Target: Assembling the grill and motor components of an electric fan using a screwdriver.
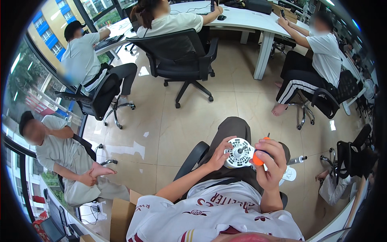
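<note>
Facing tiled floor (189, 127) mid-frame, curving fingers of left hand (219, 156) against slotted white housing (238, 161), pinching orange tool (257, 159) in right hand (271, 167) (unable to see inside cardboard box (122, 213), lower left).

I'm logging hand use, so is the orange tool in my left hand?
No, the orange tool is in your right hand, while your left hand holds the round white slotted part.

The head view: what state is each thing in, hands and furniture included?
Left hand: fingers bent against the white slotted housing
White slotted housing: held over the lap, slotted face toward the camera
Right hand: closed on the orange tool
Orange tool: gripped, partly hidden
Cardboard box: flap open
Computer mouse: lying on the desk
</note>
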`<state>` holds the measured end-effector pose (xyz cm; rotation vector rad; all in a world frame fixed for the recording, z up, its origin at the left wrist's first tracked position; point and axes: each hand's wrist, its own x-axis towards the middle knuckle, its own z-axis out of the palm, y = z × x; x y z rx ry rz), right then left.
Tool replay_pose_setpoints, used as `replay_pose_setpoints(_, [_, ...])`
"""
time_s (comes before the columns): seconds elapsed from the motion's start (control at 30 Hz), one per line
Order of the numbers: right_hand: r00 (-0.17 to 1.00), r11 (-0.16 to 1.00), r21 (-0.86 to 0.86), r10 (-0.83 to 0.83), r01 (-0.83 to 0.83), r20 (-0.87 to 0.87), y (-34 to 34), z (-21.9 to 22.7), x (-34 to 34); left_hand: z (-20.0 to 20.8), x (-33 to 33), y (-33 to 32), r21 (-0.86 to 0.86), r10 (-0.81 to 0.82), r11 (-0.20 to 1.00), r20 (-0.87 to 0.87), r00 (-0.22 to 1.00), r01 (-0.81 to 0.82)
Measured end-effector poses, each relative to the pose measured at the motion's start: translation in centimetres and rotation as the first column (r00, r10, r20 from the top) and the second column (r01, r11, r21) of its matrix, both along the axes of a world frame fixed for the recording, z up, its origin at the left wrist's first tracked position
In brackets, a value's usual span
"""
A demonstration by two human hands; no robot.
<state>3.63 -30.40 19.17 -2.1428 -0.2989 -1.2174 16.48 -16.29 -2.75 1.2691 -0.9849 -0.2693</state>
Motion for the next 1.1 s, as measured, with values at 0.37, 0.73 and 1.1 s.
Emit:
replay_pose_setpoints(0.37, [0.893, 0.881, -0.190, 0.448, -0.433, 0.048, 3.1, 2.3, 0.1, -0.3, 1.0, 0.9, 0.073, 0.012, 0.997, 0.143, 0.990, -0.023])
replay_pose_setpoints(0.73, [0.849, 0.829, -0.255, 0.526, -0.498, 0.053, 4.0, 3.1, -0.6, 5.6, 2.6, 3.0, 0.373, -0.176, 0.927, 0.375, 0.910, 0.025])
replay_pose_setpoints(1.1, [0.814, 0.787, -0.258, 0.581, -0.561, -0.001, 4.7, 2.8, -1.4, 8.7, 0.7, 2.3, 0.443, -0.087, 0.847, 0.661, 0.746, -0.293])
